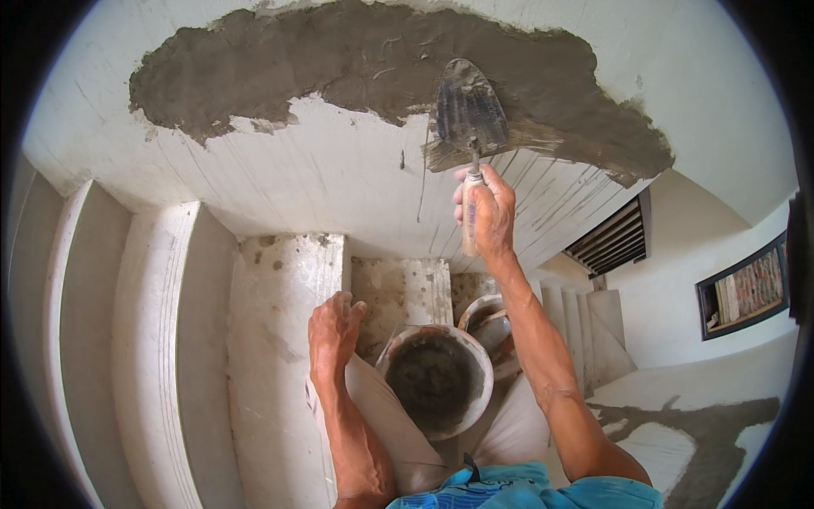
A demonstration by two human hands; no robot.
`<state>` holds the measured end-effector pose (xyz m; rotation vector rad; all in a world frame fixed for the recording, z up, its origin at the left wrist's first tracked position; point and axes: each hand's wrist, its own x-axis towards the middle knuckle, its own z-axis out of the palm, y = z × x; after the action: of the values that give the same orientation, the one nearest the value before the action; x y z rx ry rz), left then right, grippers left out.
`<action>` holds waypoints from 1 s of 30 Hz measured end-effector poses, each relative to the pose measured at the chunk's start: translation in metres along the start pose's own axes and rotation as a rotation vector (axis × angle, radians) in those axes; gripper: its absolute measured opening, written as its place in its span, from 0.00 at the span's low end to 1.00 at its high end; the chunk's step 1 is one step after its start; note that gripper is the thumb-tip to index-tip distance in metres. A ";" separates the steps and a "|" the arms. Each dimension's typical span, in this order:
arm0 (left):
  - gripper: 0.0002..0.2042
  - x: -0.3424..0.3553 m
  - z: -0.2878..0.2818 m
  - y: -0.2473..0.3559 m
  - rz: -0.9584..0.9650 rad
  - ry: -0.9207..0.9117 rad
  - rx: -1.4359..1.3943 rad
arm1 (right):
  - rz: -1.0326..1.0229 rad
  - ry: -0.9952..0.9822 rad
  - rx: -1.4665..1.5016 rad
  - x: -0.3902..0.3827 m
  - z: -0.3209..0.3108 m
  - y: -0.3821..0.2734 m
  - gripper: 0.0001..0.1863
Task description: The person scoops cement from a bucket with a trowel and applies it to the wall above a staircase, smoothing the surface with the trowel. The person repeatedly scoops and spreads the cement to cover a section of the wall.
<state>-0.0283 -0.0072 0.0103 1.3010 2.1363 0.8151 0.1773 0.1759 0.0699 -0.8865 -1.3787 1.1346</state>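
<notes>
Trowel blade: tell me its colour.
Dark grey, smeared with wet mortar; the trowel blade shows in the head view.

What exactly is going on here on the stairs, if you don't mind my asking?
A person is spreading grey mortar on a white sloped surface above a staircase. The right hand grips a trowel by its handle, its blade pressed against the wet patch. The left hand rests on the person's knee, empty. A bucket of mortar sits between the legs, with a second bucket behind it.
</notes>
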 end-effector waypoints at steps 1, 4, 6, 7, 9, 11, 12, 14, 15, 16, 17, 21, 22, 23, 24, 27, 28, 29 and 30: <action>0.18 0.000 0.001 -0.002 0.018 0.009 0.003 | -0.012 0.010 0.003 0.001 -0.005 0.000 0.15; 0.18 -0.001 0.003 -0.009 0.037 0.026 -0.011 | 0.005 0.089 0.017 -0.005 -0.025 0.010 0.16; 0.18 0.000 0.005 -0.008 0.044 0.024 -0.024 | 0.015 0.166 0.033 -0.014 -0.040 0.017 0.17; 0.18 0.000 0.006 -0.006 0.045 0.020 -0.026 | -0.002 0.177 0.082 -0.016 -0.046 0.026 0.17; 0.18 -0.001 0.005 -0.005 0.048 0.021 -0.012 | 0.011 0.175 0.047 -0.018 -0.038 0.021 0.17; 0.17 -0.003 0.005 -0.006 0.053 0.030 0.005 | 0.007 0.121 0.042 -0.018 -0.025 0.012 0.16; 0.17 -0.002 0.004 -0.005 0.052 0.029 -0.001 | -0.008 0.092 0.019 -0.015 -0.019 0.007 0.16; 0.17 -0.002 0.003 -0.003 0.048 0.031 -0.013 | -0.038 0.032 -0.027 -0.007 -0.008 -0.003 0.16; 0.17 -0.001 0.003 -0.003 0.041 0.024 -0.014 | 0.000 0.027 -0.017 -0.002 -0.005 -0.009 0.16; 0.17 0.000 0.003 -0.004 0.034 0.017 -0.015 | -0.008 0.030 -0.022 0.001 -0.006 -0.010 0.16; 0.18 0.000 0.003 -0.004 0.023 0.011 -0.016 | -0.013 0.031 -0.027 0.004 -0.008 -0.010 0.15; 0.18 -0.002 0.001 -0.004 0.028 0.001 0.007 | 0.011 0.098 0.002 -0.004 -0.035 0.003 0.17; 0.18 -0.002 0.002 -0.004 0.033 0.007 0.008 | 0.019 0.129 0.009 -0.009 -0.041 0.009 0.17; 0.18 -0.002 0.003 -0.004 0.041 0.012 0.009 | 0.052 0.163 0.034 -0.014 -0.044 0.010 0.18; 0.18 -0.002 0.004 -0.005 0.039 0.013 0.001 | 0.048 0.179 0.066 -0.018 -0.045 0.012 0.17; 0.18 -0.002 0.006 -0.005 0.045 0.020 -0.010 | 0.029 0.181 0.094 -0.023 -0.034 0.010 0.17; 0.18 -0.002 0.006 -0.005 0.053 0.022 -0.009 | 0.018 0.149 0.054 -0.022 -0.029 0.007 0.17; 0.18 -0.002 0.006 -0.005 0.061 0.024 -0.011 | 0.006 0.116 0.013 -0.019 -0.024 0.003 0.16; 0.18 -0.002 0.005 -0.004 0.049 0.016 -0.004 | 0.003 0.089 0.002 -0.016 -0.020 0.000 0.16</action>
<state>-0.0268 -0.0089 0.0041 1.3539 2.1215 0.8518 0.1990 0.1635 0.0646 -0.9264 -1.3038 1.0862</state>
